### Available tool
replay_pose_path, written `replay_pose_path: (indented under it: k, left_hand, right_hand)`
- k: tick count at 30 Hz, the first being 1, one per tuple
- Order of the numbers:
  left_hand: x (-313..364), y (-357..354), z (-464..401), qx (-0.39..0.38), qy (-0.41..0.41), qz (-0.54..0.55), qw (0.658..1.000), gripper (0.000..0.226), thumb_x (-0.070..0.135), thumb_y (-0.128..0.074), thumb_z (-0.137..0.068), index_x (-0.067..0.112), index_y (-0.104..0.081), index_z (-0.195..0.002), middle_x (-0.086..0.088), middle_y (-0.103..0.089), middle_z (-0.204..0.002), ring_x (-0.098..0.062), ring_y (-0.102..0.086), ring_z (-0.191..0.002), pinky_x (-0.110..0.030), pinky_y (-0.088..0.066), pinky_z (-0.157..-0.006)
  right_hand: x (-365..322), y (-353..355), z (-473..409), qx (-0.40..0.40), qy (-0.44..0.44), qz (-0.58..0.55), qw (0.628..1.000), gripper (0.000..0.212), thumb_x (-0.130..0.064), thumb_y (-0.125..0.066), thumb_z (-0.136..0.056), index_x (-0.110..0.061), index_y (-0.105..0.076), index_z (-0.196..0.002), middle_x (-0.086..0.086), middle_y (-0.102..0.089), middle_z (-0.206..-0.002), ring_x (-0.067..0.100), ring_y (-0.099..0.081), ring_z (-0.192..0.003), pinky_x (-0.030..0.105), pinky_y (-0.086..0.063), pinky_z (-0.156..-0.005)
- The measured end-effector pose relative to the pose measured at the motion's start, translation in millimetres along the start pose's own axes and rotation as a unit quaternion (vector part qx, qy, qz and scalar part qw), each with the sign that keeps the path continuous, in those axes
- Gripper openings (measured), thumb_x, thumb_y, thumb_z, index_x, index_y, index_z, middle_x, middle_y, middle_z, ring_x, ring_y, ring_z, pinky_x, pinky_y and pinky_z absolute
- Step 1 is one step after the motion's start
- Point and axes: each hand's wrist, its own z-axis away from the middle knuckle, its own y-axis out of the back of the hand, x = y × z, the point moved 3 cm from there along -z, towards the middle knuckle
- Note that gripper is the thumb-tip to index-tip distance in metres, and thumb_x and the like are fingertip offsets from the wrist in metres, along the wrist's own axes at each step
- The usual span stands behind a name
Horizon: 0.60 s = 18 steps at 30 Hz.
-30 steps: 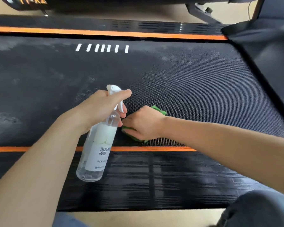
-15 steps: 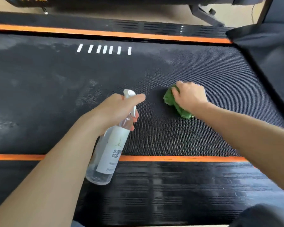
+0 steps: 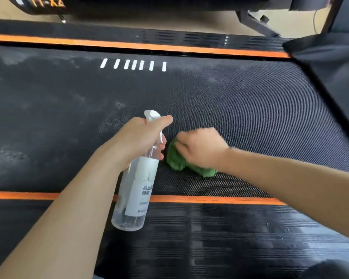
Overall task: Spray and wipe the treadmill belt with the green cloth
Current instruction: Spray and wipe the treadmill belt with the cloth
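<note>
The left hand point(image 3: 138, 137) grips a clear spray bottle point(image 3: 136, 186) by the neck, forefinger over the white trigger head; the bottle hangs tilted above the treadmill belt point(image 3: 250, 109), little liquid showing at its base. Just beside the bottle, the right hand point(image 3: 201, 147) clutches the bunched green cloth point(image 3: 179, 161) against the belt
</note>
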Motion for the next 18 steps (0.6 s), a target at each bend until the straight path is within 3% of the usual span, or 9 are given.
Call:
replay_pose_path:
  k: [4,6,10,13,15,18]
  left_hand:
    - [0,-6,0,-0.008,-0.001,-0.025,1.0,0.054,0.06,-0.062,-0.094,0.009,-0.073,-0.079,-0.003,-0.08,-0.076,-0.017,-0.077,-0.059,-0.026,-0.054,-0.062]
    - [1,-7,0,-0.007,-0.003,-0.04,0.999,0.055,0.061,-0.061,-0.094,0.01,-0.074,-0.081,-0.004,-0.081,-0.08,-0.016,-0.077,-0.06,-0.027,-0.051,-0.062]
    - [2,-3,1,-0.003,-0.001,-0.023,1.0,0.053,0.058,-0.062,-0.094,0.008,-0.073,-0.078,-0.008,-0.081,-0.081,-0.018,-0.076,-0.059,-0.026,-0.052,-0.063]
    - [0,5,5,0.008,0.001,-0.008,1.0,0.052,0.057,-0.064,-0.094,0.008,-0.073,-0.077,-0.009,-0.081,-0.079,-0.019,-0.077,-0.061,-0.031,-0.059,-0.071]
    - [-2,11,9,0.018,0.0,-0.007,1.0,0.052,0.057,-0.064,-0.093,0.009,-0.073,-0.078,-0.007,-0.081,-0.077,-0.02,-0.078,-0.063,-0.034,-0.061,-0.076]
    - [-4,18,15,0.023,-0.002,-0.02,1.0,0.051,0.056,-0.064,-0.094,0.009,-0.072,-0.078,-0.006,-0.078,-0.077,-0.018,-0.076,-0.06,-0.028,-0.058,-0.063]
  right_hand:
    - [94,5,-23,0.03,-0.26,0.024,0.965,0.037,-0.039,-0.027,-0.101,-0.016,-0.054,-0.092,0.012,-0.068,-0.093,0.035,-0.061,-0.079,0.039,-0.043,-0.07]
    - [86,0,-22,0.04,-0.3,-0.002,0.953,0.037,-0.037,-0.029,-0.101,-0.014,-0.057,-0.091,0.012,-0.068,-0.092,0.036,-0.061,-0.079,0.039,-0.039,-0.07]
    - [-16,-2,-1,-0.025,-0.129,-0.029,0.991,0.032,-0.041,-0.032,-0.1,-0.018,-0.052,-0.088,0.008,-0.063,-0.08,0.033,-0.056,-0.07,0.038,-0.042,-0.064]
    - [-60,-3,23,-0.051,-0.002,-0.062,0.997,0.033,-0.048,-0.033,-0.1,-0.021,-0.049,-0.089,0.005,-0.065,-0.082,0.033,-0.061,-0.073,0.036,-0.038,-0.06]
    - [-56,-1,25,-0.035,0.022,-0.074,0.996,0.034,-0.054,-0.036,-0.099,-0.022,-0.042,-0.09,0.002,-0.064,-0.09,0.031,-0.062,-0.08,0.036,-0.039,-0.06]
    - [-30,16,28,0.041,0.018,-0.086,0.995,0.05,-0.067,-0.034,-0.095,-0.021,-0.048,-0.11,-0.001,-0.051,-0.099,0.023,-0.053,-0.088,0.038,-0.045,-0.073]
